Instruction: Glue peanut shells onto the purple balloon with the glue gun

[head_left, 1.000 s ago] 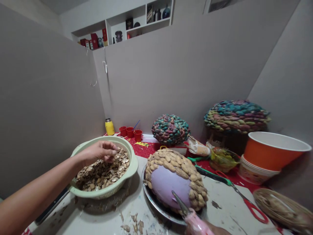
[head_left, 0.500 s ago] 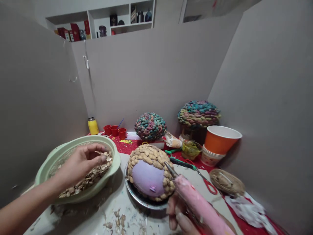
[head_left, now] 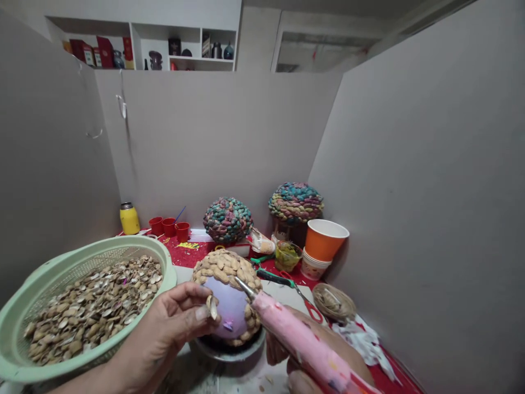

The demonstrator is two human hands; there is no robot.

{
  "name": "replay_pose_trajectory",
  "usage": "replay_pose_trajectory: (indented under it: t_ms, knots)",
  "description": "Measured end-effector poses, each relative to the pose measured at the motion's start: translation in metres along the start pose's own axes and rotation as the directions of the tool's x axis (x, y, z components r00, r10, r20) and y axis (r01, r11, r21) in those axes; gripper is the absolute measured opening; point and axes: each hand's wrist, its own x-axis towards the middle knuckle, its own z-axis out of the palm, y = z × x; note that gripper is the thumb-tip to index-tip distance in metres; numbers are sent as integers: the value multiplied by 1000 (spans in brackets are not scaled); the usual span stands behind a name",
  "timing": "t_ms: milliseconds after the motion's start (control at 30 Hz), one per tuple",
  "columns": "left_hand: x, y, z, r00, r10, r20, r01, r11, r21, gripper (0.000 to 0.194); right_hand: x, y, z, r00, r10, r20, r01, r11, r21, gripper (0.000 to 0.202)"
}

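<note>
A peanut shell half (head_left: pixel 212 307) is pinched between the thumb and fingers of my left hand (head_left: pixel 174 323), in front of a purple balloon (head_left: pixel 230 303). Peanut shells (head_left: pixel 225 264) cover the balloon's top and sides, and it rests in a metal bowl (head_left: pixel 235 355). My right hand (head_left: pixel 303 350) is wrapped round a pink glue gun (head_left: pixel 295 334), whose metal nozzle points at the shells on the balloon's upper right. On the left, a green basket (head_left: pixel 166 268) holds many loose shell pieces.
Behind the bowl lie scissors (head_left: pixel 312 311) and pliers (head_left: pixel 274 277). Farther back are two colourful shell-covered domes (head_left: pixel 228 220), red cups (head_left: pixel 169 226), a yellow bottle (head_left: pixel 129 219) and an orange paper bucket (head_left: pixel 325 241). A wicker basket (head_left: pixel 334 302) sits right; grey partitions (head_left: pixel 213 137) surround the table.
My left hand has moved right, out of the green basket to the balloon, now with a shell in its fingers. The view has shifted; the glue gun's nozzle stays near the balloon's upper right.
</note>
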Motion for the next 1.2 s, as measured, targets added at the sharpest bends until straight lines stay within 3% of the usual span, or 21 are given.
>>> replay_pose_trajectory:
  t_ms: [100, 200, 500, 1200]
  knots:
    - [3, 0, -6, 1000, -25, -9, 25, 999, -35, 24, 1, 6, -1, 996, -46, 74, 38, 993, 110, 39]
    - [3, 0, -10, 1000, -24, -5, 23, 999, -47, 24, -1, 10, 3, 986, -21, 163, 4, 994, 109, 45]
    - [4, 0, -12, 999, 20, 25, -20, 1000, -13, 28, -7, 13, 16, 985, -100, 141, 100, 995, 9, 46]
    - [4, -3, -13, 998, 37, 57, -40, 998, 53, 23, -8, 11, 22, 981, -106, 165, 121, 989, -84, 45]
